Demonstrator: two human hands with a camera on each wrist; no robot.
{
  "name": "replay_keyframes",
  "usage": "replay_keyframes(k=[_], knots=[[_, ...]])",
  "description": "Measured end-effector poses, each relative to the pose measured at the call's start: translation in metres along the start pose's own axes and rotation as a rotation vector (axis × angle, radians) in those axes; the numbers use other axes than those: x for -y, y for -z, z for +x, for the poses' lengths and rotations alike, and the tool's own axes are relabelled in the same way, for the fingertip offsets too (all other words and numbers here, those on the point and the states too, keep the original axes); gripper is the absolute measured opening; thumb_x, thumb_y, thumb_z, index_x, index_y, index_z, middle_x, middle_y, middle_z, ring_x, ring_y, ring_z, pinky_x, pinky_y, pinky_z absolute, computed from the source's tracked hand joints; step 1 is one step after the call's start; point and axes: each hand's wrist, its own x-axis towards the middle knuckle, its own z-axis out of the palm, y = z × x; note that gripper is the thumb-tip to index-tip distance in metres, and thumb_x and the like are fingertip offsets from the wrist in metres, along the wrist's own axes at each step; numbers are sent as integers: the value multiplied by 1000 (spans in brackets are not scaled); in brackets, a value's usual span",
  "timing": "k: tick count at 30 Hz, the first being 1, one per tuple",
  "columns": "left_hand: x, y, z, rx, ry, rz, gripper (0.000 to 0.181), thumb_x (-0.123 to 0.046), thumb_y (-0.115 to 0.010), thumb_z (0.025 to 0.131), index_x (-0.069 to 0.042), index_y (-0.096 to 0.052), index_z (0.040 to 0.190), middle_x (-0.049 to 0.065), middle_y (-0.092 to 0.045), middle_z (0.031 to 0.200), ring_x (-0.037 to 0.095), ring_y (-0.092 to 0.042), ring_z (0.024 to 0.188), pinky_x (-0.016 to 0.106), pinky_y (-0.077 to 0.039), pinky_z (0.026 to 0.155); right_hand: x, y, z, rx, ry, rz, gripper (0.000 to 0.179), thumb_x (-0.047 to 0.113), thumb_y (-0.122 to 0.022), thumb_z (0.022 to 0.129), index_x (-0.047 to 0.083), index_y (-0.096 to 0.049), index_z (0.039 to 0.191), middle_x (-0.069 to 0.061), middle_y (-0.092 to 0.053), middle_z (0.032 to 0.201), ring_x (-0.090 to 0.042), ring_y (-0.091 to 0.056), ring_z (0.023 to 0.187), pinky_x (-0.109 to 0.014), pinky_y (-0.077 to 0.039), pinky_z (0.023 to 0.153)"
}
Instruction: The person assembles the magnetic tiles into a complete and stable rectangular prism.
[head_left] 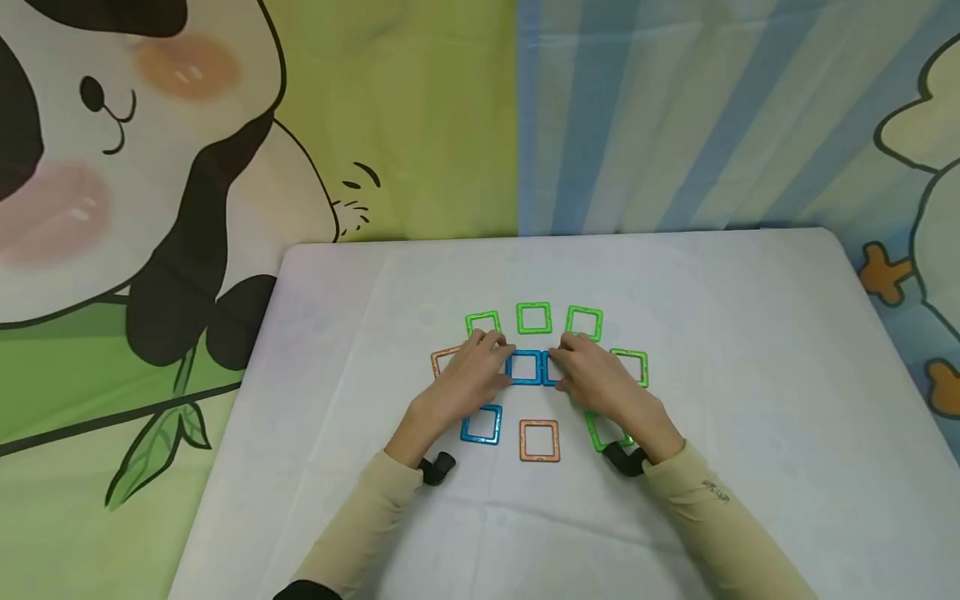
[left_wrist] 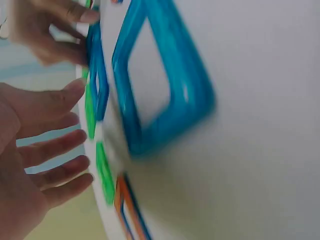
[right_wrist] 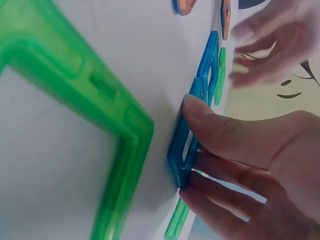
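Two blue square magnetic tile frames lie edge to edge at the centre of the table: a left one (head_left: 526,354) and a right one (head_left: 545,368). My right hand (head_left: 603,377) pinches the right frame, thumb on one edge and fingers at the opposite edge, as the right wrist view shows. Beside the left frame is my left hand (head_left: 468,371); in the left wrist view its fingers are spread and apart from the tiles, holding nothing. Another blue square frame (left_wrist: 192,95) lies close under the left wrist.
Around the pair, a loose ring includes green frames (head_left: 534,306) at the back, a green frame (head_left: 643,369) at right, another (head_left: 594,429) under the right wrist, an orange frame (head_left: 539,458) in front and one (head_left: 435,365) partly behind the left hand. A white cloth (head_left: 750,333) covers the table.
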Motion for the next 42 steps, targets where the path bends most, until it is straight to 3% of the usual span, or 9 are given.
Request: replay_keyframes(k=[7, 12, 17, 23, 28, 42], knots=[[25, 9, -19, -19, 120, 70, 46, -21, -73, 86, -4, -61, 128, 13, -56, 125, 27, -47, 113, 40, -44, 96, 0, 2, -2, 12, -27, 4, 48, 14, -80, 79, 2, -65, 123, -9, -61, 108, -22, -52, 91, -32, -49, 73], [33, 11, -25, 33, 168, 91, 48, -17, -71, 85, -1, -58, 129, 19, -53, 129, 33, -46, 116, 47, -45, 96, 0, 2, -2, 10, -32, 0, 48, 14, -80, 80, 1, -65, 123, -10, -62, 109, -22, -51, 90, -33, -49, 74], [34, 10, -27, 63, 179, 94, 54, -13, -70, 83, 3, -54, 132, 21, -52, 128, 33, -47, 112, 45, -47, 92, -1, 2, -2, 18, -33, 11, 48, 14, -80, 80, 2, -65, 124, -9, -62, 110, -21, -51, 89, -32, -48, 73], [34, 8, -27, 54, 169, 109, 49, -8, -68, 82, 5, -55, 127, 19, -53, 119, 28, -46, 101, 39, -47, 82, 0, 2, -2, 25, -35, 19, 49, 14, -80, 80, 2, -65, 124, -9, -62, 112, -22, -52, 92, -33, -49, 75], [32, 6, -28, 49, 180, 64, 47, -7, -70, 79, 3, -56, 123, 17, -50, 118, 26, -43, 98, 34, -45, 76, 0, 2, -1, 22, -30, 18, 48, 14, -80, 80, 2, -65, 123, -9, -62, 113, -22, -52, 92, -33, -49, 75], [19, 8, -27, 22, 168, -137, 62, -3, -70, 78, -3, -47, 136, 11, -45, 126, 22, -42, 107, 29, -49, 75, 0, 3, 1, 30, -31, 19, 47, 13, -80, 79, 3, -66, 122, -8, -62, 109, -21, -50, 89, -31, -47, 73]])
